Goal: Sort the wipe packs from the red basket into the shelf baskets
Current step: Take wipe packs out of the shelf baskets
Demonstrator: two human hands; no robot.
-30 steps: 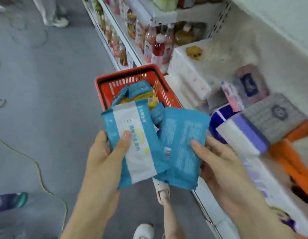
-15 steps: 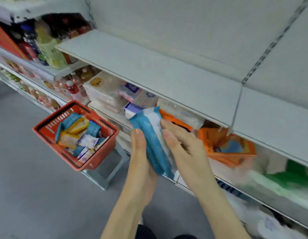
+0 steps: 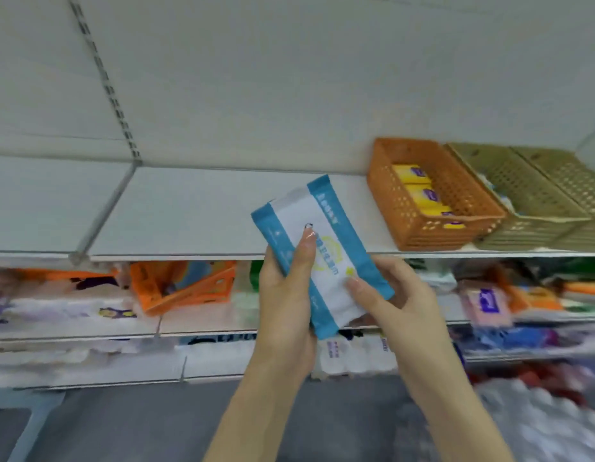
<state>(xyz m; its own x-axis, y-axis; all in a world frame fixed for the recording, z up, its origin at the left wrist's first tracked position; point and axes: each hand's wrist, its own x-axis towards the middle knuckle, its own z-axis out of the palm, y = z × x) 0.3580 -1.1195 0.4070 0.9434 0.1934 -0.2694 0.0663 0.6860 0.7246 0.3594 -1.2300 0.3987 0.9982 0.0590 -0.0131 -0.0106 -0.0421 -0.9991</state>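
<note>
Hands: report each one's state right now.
Left hand: grips the blue wipe pack.
Right hand: holds the same pack's lower end.

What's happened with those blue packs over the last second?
The blue wipe packs, one per hand before, were stacked together and raised from over the red basket towards the upper shelf, near the orange basket. Left hand and right hand still hold them.

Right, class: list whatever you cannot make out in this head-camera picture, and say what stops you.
Head view throughout.
1. Print on the wipe pack: too blurred to read.
2. Any second pack behind it: hidden by it, the left hand and the right hand.
3. Tan baskets: contents hidden by their walls, cut by the right edge.
4. Lower-shelf goods: motion-blurred.
5. Red basket: outside the frame.
</note>
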